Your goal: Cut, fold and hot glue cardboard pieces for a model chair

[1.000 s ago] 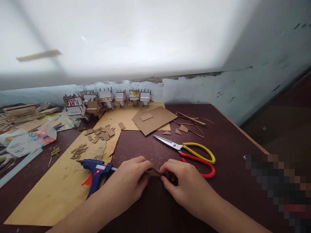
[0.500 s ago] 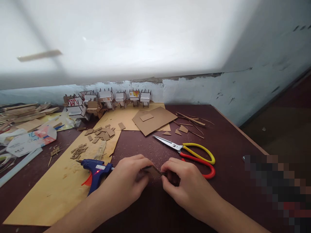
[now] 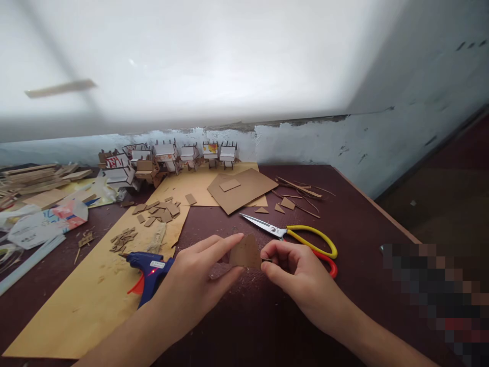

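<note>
Between my hands is a small flat piece of brown cardboard [image 3: 246,252], its broad face turned up. My left hand [image 3: 206,267] grips its left side between thumb and fingers. My right hand [image 3: 292,265] is closed in a pinch at the cardboard's right edge, on a small dark bit too tiny to make out. Scissors [image 3: 263,224] with one yellow and one red handle lie just beyond my right hand, which partly covers the red handle. Beside my left wrist rests a blue hot glue gun [image 3: 153,267] with its red light on and its rear hidden.
A yellow sheet [image 3: 76,311] carries several small cardboard pieces [image 3: 162,210]. Larger cardboard [image 3: 244,191] and thin strips [image 3: 300,187] lie farther back. Several small cardboard models [image 3: 228,153] stand along the wall. Wood strips [image 3: 32,176] and plastic bags [image 3: 49,224] are at left.
The cardboard piece has come up and tilted, so its broad face shows instead of its edge. Both hands have risen slightly with it. Scissors and glue gun stay in place.
</note>
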`<state>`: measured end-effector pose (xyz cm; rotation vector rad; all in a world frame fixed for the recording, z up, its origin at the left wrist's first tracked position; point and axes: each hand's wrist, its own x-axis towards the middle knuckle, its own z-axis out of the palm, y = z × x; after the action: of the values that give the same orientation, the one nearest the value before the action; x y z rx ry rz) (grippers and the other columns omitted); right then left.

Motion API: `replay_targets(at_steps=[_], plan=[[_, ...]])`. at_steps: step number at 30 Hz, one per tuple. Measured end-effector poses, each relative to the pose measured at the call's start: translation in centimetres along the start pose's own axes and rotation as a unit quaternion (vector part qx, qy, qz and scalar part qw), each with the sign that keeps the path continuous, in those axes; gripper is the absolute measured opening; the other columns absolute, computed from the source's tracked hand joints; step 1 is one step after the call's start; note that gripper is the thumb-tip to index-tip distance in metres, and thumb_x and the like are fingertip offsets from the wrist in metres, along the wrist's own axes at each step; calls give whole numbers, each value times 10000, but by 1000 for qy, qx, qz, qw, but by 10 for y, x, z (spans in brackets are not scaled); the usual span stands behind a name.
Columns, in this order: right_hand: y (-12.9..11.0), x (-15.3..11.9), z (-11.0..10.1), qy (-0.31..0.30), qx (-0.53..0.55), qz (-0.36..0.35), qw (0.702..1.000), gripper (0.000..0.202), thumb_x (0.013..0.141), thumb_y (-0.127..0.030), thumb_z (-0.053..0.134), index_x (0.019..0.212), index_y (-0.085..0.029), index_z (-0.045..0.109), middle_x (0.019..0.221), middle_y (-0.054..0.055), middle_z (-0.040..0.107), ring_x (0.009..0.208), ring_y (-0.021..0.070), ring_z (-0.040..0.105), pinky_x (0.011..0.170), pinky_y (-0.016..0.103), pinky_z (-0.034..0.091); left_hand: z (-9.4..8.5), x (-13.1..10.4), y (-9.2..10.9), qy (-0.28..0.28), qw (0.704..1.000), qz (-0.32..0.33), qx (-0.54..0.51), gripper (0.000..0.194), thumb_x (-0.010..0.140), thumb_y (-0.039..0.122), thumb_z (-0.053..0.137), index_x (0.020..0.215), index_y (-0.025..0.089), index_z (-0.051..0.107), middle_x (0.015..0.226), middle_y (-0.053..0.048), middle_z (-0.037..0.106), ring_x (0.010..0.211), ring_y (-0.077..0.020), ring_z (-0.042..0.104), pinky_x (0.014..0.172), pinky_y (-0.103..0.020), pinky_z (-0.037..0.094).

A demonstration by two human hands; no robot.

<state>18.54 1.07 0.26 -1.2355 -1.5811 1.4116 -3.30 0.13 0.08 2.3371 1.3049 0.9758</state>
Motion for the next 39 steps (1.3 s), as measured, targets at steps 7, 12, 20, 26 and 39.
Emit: replay_targets(at_steps=[7, 12, 20, 26, 39], plan=[[1, -5, 2, 30, -48, -39, 998, 87, 912, -245, 587, 833, -208, 585, 667, -56, 467, 619, 127, 411, 551, 256, 346, -3, -2, -1, 2, 999, 22, 29, 475, 924, 168, 674, 1380, 256, 575, 969, 9, 678, 809, -121, 651, 731, -210, 519], [-3, -9, 4, 63, -110, -85, 988, 87, 919, -230, 579, 861, -219, 643, 705, -22, 583, 643, 151, 522, 574, 270, 411, -3, -1, -1, 4, 999, 12, 38, 456, 933, 188, 672, 1374, 247, 576, 950, 8, 685, 791, -123, 662, 705, -215, 518], [-5, -10, 9, 39, -56, -55, 996, 116, 922, -248, 579, 827, -216, 639, 706, -25, 569, 651, 150, 511, 572, 259, 414, -1, -2, 1, -5, 996, 42, 77, 625, 964, 160, 607, 1537, 278, 387, 1236, -57, 687, 1068, -194, 679, 912, -302, 561], [-3, -13, 19, 20, -52, -47, 997, 93, 901, -198, 580, 827, -210, 635, 711, -31, 560, 646, 140, 483, 568, 250, 392, -1, -6, 7, -92, 983, 85, 135, 660, 989, 82, 474, 1578, 334, 317, 1569, -139, 451, 1330, -287, 569, 1006, -444, 566], [0, -12, 18, 17, -157, -75, 985, 152, 902, -143, 544, 816, -219, 643, 701, -31, 645, 625, 139, 578, 555, 247, 430, 2, -5, 4, -137, 982, 71, 107, 505, 981, 46, 442, 1438, 260, 479, 1415, -151, 573, 1130, -262, 696, 879, -387, 614]])
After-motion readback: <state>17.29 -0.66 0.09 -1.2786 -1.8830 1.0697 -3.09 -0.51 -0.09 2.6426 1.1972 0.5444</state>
